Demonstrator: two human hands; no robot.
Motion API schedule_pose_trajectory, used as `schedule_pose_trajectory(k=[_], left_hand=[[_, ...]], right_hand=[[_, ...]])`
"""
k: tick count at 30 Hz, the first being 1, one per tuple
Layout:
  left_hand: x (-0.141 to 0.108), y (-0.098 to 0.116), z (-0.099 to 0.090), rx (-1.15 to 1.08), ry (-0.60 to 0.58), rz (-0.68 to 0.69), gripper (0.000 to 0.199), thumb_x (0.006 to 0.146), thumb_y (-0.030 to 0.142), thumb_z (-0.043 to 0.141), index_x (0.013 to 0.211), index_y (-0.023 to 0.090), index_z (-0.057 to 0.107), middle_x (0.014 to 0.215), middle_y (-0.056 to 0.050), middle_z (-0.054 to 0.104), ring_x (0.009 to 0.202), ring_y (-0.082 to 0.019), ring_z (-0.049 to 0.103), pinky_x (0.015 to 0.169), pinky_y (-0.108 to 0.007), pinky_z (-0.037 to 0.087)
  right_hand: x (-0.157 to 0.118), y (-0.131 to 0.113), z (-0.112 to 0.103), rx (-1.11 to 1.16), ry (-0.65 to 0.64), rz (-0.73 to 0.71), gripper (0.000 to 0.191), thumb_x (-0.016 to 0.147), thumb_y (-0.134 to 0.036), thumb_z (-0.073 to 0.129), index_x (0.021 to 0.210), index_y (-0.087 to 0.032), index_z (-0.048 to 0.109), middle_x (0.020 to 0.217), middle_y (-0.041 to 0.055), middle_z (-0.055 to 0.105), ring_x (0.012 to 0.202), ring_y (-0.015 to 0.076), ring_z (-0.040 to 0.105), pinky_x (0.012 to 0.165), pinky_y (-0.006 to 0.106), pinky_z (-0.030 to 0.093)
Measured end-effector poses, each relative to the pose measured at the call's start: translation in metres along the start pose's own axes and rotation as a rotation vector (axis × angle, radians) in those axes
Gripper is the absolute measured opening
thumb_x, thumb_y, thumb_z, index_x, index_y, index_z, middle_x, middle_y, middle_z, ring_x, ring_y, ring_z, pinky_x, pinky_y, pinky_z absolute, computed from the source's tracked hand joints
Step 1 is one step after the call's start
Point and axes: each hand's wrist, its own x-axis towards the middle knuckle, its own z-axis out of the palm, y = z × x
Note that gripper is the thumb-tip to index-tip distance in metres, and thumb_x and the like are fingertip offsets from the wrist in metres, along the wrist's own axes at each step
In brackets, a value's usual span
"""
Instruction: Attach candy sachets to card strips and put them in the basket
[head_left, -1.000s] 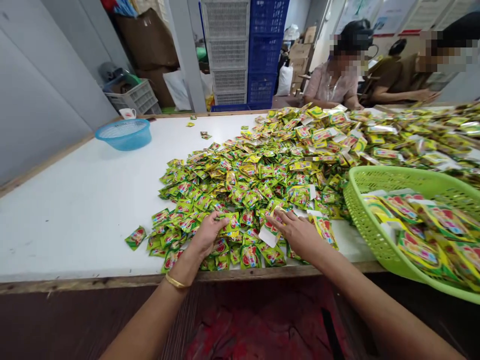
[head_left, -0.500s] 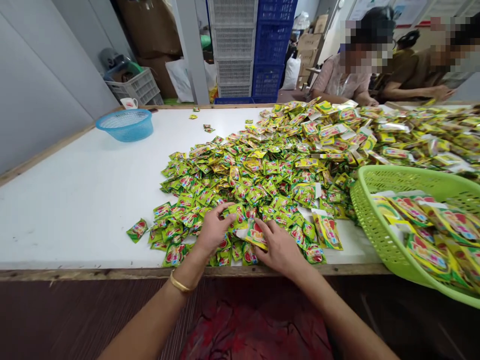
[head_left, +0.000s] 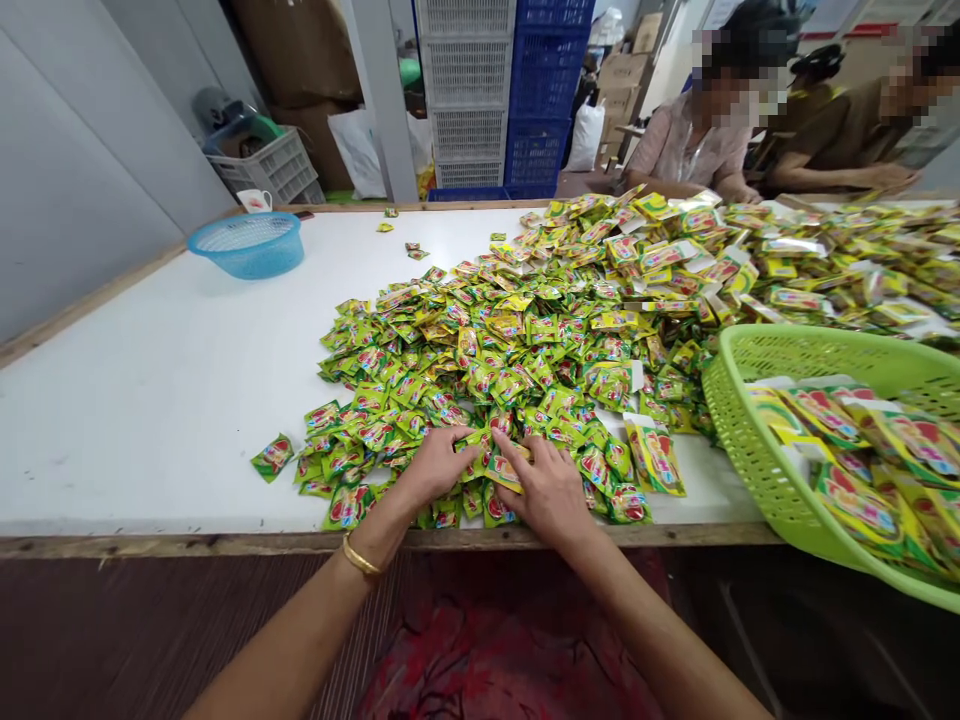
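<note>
Near the table's front edge, my left hand (head_left: 435,466) pinches a small green packet (head_left: 474,452). Just right of it, my right hand (head_left: 551,490) is closed on a yellow and green box (head_left: 506,468), whose end touches the packet. Part of the box is hidden by my fingers. Around and beyond both hands spreads a heap of small green packets (head_left: 420,375). A flat yellow and green box (head_left: 655,455) lies to the right of my right hand.
A green basket (head_left: 731,440) with several boxes stands at the right edge. At the back left of the table (head_left: 150,400) are a blue basket (head_left: 259,250) and a cup (head_left: 255,200). Two people sit across the table, beyond a pile of boxes (head_left: 810,270). Crates (head_left: 540,110) are stacked behind.
My hands have come closer together, and the small packet has moved to the open end of the box. The view has shifted slightly.
</note>
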Motion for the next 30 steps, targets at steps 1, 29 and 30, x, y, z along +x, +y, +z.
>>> schedule_pose_trajectory(k=[1, 29, 30], left_hand=[[0.001, 0.002, -0.003, 0.043, -0.042, 0.027, 0.020, 0.070, 0.026, 0.052, 0.075, 0.016, 0.069, 0.068, 0.001, 0.064, 0.065, -0.015, 0.053, 0.062, -0.024, 0.042], [-0.005, 0.017, -0.003, -0.164, 0.012, -0.038, 0.018, 0.061, 0.016, 0.062, 0.077, 0.017, 0.057, 0.063, 0.003, 0.057, 0.061, -0.012, 0.055, 0.059, -0.024, 0.044], [-0.005, 0.018, 0.001, -0.130, 0.014, -0.027, 0.013, 0.061, 0.014, 0.061, 0.073, 0.017, 0.056, 0.063, 0.003, 0.057, 0.061, -0.013, 0.055, 0.060, -0.024, 0.044]], right_hand=[[0.000, 0.000, 0.000, 0.012, 0.006, 0.003, 0.067, 0.081, -0.040, 0.058, 0.142, -0.030, 0.032, 0.108, 0.0107, 0.054, 0.094, 0.0256, 0.050, 0.076, 0.036, 0.039], [-0.003, 0.004, 0.005, 0.100, 0.163, -0.064, 0.060, 0.084, -0.044, 0.055, 0.137, -0.019, 0.042, 0.103, 0.0093, 0.057, 0.089, 0.0224, 0.050, 0.074, 0.034, 0.038], [-0.003, 0.004, 0.004, 0.089, 0.166, -0.076, 0.060, 0.084, -0.044, 0.055, 0.136, -0.019, 0.043, 0.103, 0.0094, 0.058, 0.089, 0.0227, 0.050, 0.073, 0.034, 0.038]])
